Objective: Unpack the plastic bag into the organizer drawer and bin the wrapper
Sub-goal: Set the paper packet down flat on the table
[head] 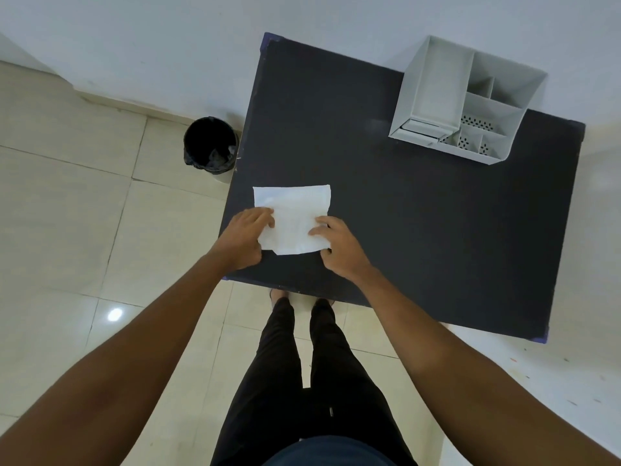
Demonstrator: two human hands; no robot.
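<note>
white plastic bag [291,219] lying flat near the front left corner of a dark table [403,213], its near edge close to the table's front rim. left hand [243,237] curled over the bag's left margin, fingers bent onto it, with part of the bag's near-left corner tucked under the hand; right hand [337,248] on the right margin, thumb on top of the film and fingers curled at the near-right corner, pinching it. whether the left hand grips or only presses cannot be told. grey organizer [467,102] at the far right of the table against the wall, well apart from the bag, its open compartments facing up and a low drawer [420,128] at its front left. wide bare tabletop lies between bag and organizer. black-lined bin [211,144] stands on the pale tiled floor [84,213], just beside the table's left edge. person's dark-trousered legs [302,364] stand at the front rim.
</note>
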